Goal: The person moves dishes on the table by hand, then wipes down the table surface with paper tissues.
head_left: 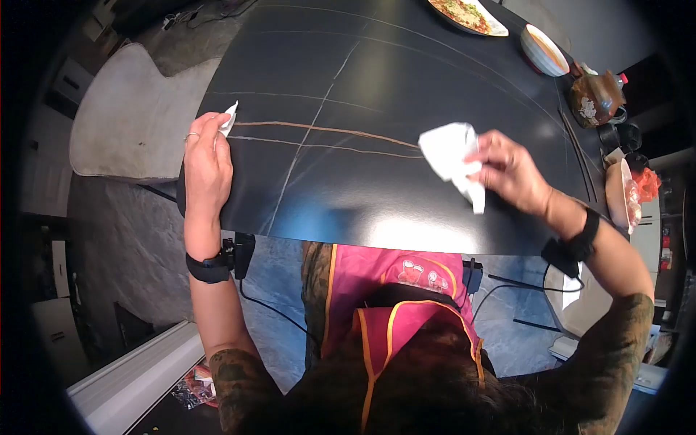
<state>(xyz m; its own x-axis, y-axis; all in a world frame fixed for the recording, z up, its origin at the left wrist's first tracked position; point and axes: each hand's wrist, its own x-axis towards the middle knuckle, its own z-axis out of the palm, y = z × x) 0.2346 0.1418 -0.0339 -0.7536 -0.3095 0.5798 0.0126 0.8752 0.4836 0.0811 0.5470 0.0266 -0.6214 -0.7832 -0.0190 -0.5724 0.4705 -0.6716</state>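
Looked down on a glossy black table (348, 80) with thin white and brown veins, above a grey marbled floor (130, 239). Gripped a small white tissue (231, 116) with the fingers of the left hand (210, 163), near the left edge. Pinched a larger, crumpled white tissue (449, 148) in the right hand (518, 177). Had this larger one just left of the right hand, well apart from the left hand, its long axis slanting from far left to near right. Could not tell whether it touched the table. Saw, farther out, a white dish (496, 27) with green-topped food, a striped white bowl (540, 54) with orange-red content, and a brown rounded pot (598, 98), content unclear.
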